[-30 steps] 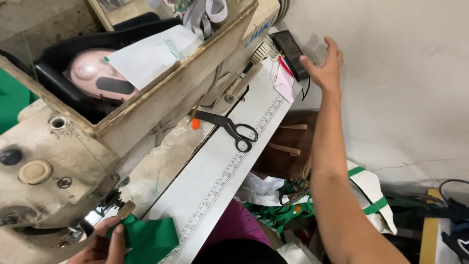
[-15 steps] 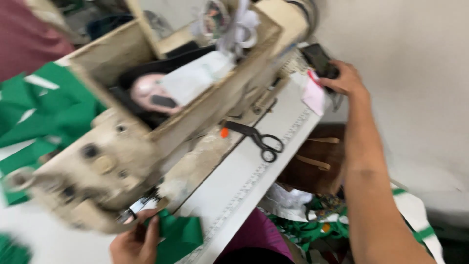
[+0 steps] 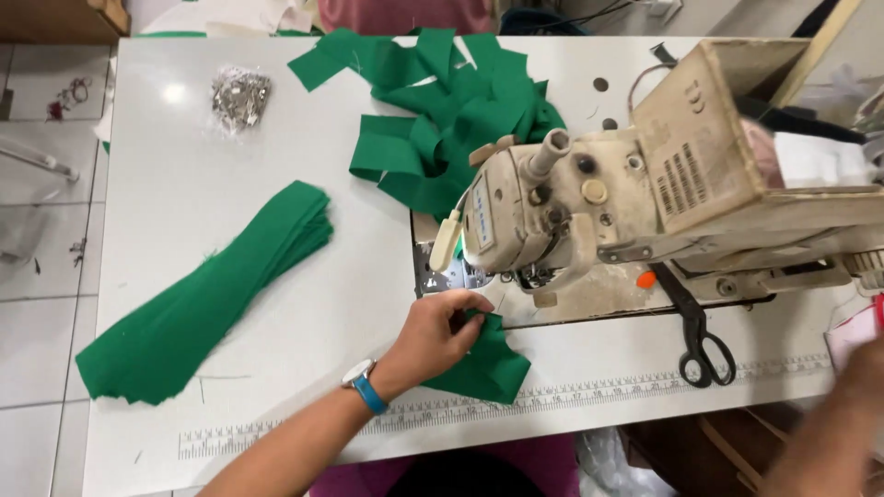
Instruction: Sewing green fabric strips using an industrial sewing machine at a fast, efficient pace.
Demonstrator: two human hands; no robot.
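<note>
From the head camera, my right hand (image 3: 852, 382) was mostly lost: only a blurred edge of it and the forearm showed at the lower right corner, cut off by the frame, so I could not tell whether its fingers were spread or closed, or on anything. The needle area of the sewing machine (image 3: 645, 198) sat in shadow under the head, and I could not make out the needle itself.

My left hand (image 3: 433, 336) lay on the table (image 3: 184, 147) just in front of the machine, fingers curled and pinching the upper edge of a folded green piece (image 3: 488, 368). My fingers hid part of it. It lay flat at the table's near edge, its long axis slanted from the upper left, by the presser foot, down to the lower right, touching the printed ruler (image 3: 589, 396).

Black scissors (image 3: 695, 336) lay to the right, handles toward me, blades pointing up under the machine. A stack of green strips (image 3: 212, 294) ran diagonally at the left, well apart from my hand, and a loose heap of green strips (image 3: 442, 110) lay behind the machine.
</note>
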